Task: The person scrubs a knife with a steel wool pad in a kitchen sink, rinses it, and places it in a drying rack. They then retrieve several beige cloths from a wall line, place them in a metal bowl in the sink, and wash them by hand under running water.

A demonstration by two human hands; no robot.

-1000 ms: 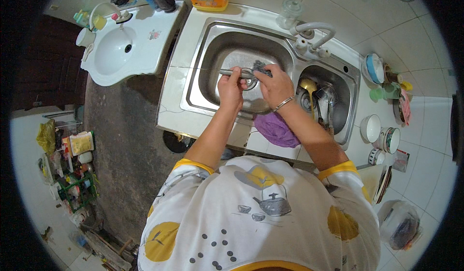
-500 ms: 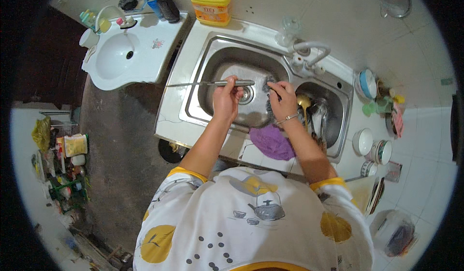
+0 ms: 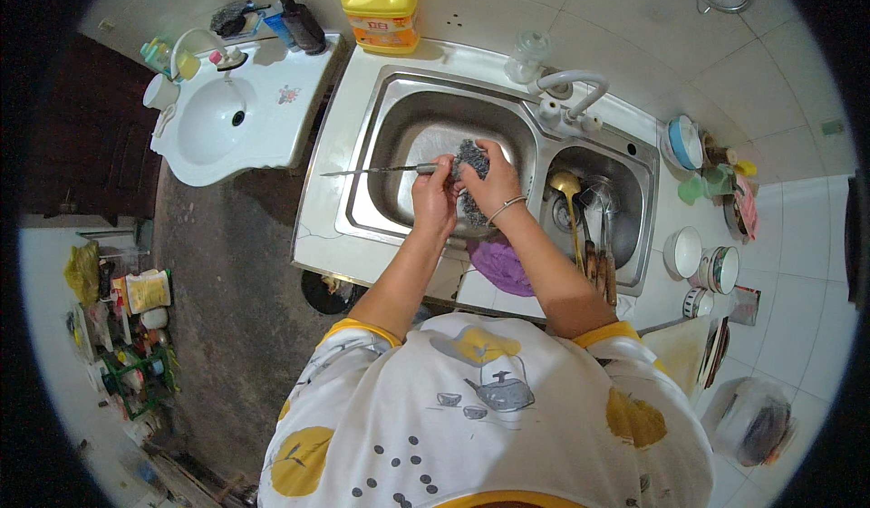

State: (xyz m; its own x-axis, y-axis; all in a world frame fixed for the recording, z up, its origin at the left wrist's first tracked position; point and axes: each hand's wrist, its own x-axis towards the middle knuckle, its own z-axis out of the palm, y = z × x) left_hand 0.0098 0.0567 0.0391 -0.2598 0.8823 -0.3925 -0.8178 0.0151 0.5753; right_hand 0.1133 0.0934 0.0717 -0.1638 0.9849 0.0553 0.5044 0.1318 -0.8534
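Above the larger basin of a steel sink (image 3: 412, 114), my left hand (image 3: 435, 204) is closed round the grey handle of a long, thin knife (image 3: 367, 171). Its blade points left, over the basin's left rim, and is seen nearly edge-on. My right hand (image 3: 497, 186) grips a dark grey wiry scouring pad (image 3: 471, 154), pressed to the end of the knife handle. The two hands are close together, so the handle's tip is hidden by pad and fingers. A purple cloth (image 3: 503, 268) lies on the counter's front edge below my right wrist.
The smaller basin holds a gold-coloured ladle (image 3: 565, 183) and several wooden-handled utensils (image 3: 602, 268). A white faucet (image 3: 580, 100) stands behind. Bowls (image 3: 682, 252) sit on the right counter. A yellow jug (image 3: 381, 14) stands at the back left, near a white washbasin (image 3: 208, 132).
My right hand has moved left and brought the scouring pad against the knife handle. My left hand has shifted slightly down and right with the knife.
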